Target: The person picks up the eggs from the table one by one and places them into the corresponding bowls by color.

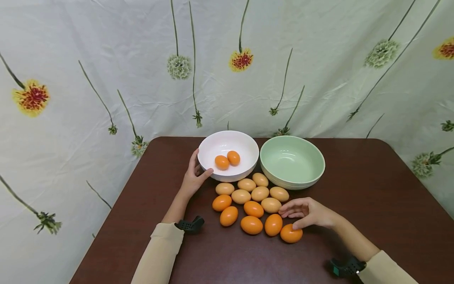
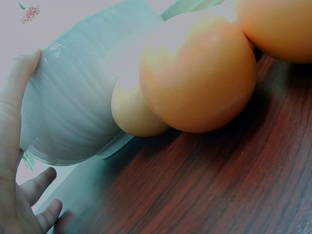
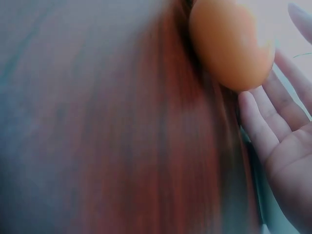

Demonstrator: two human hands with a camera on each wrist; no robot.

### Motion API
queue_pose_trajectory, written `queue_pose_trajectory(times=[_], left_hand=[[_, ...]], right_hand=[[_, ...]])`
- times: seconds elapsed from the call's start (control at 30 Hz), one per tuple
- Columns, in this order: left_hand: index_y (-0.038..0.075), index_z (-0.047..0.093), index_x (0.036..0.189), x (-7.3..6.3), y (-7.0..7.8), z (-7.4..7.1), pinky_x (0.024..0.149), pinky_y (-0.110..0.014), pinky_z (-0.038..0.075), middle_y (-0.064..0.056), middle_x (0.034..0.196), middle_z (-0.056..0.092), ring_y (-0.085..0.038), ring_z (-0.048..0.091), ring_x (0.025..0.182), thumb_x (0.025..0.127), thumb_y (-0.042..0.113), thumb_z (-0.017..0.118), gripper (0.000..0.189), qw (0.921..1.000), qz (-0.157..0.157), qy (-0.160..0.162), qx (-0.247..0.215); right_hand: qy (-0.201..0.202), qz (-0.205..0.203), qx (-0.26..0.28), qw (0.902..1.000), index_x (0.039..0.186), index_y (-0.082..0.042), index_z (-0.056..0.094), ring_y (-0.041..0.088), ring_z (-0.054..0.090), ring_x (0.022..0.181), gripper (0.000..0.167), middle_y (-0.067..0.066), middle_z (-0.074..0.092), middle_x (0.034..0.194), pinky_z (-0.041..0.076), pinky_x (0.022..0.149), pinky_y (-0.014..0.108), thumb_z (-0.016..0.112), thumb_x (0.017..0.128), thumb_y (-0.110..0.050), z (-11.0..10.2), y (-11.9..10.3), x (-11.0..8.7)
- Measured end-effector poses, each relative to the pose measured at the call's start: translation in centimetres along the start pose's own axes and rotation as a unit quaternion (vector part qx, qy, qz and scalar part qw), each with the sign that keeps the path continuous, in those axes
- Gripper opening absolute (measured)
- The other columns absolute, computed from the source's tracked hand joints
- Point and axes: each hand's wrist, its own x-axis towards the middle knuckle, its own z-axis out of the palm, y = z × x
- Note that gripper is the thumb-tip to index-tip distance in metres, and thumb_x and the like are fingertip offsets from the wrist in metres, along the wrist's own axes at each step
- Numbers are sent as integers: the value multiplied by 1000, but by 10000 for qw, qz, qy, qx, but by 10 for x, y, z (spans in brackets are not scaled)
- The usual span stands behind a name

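My left hand (image 1: 193, 179) rests against the left side of a white bowl (image 1: 252, 152), thumb at the near edge; two orange eggs (image 1: 222, 162) lie inside it. In the left wrist view a digit (image 2: 12, 97) lies along the bowl's outer wall (image 2: 73, 92), and lower fingertips stand apart from it. My right hand (image 1: 313, 213) hovers low over the table's right-hand eggs. Its thumb touches or nearly touches an orange egg (image 1: 291, 234), and its fingertips reach beside a tan egg (image 1: 271, 205). In the right wrist view its fingers (image 3: 258, 122) are extended beside an egg (image 3: 231, 46).
A green bowl (image 1: 292, 159) stands right of the white one, with no eggs visible inside. Several tan eggs (image 1: 241, 196) and orange eggs (image 1: 252, 225) lie grouped on the brown table (image 1: 354, 177) in front of the bowls. Behind the table hangs a flowered cloth (image 1: 142, 47).
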Motion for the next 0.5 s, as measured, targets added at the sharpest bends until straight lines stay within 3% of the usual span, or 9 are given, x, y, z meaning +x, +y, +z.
queue_pose_trajectory(times=[0.23, 0.5], left_hand=[[10, 8, 157, -11, 32, 1, 109, -55, 30, -17, 161, 12, -41, 33, 138, 92, 11, 65, 86, 10000, -3, -73, 49], [11, 9, 157, -12, 35, 2, 108, -56, 31, -16, 161, 12, -42, 33, 138, 91, 12, 65, 86, 10000, -36, -77, 9]], right_hand=[[9, 113, -135, 9998, 124, 23, 47, 18, 60, 114, 51, 22, 61, 124, 46, 97, 28, 71, 83, 7, 3, 2, -8], [-35, 261, -513, 9983, 127, 16, 51, 19, 59, 114, 54, 13, 61, 126, 46, 96, 28, 75, 82, 2, 6, 5, -13]])
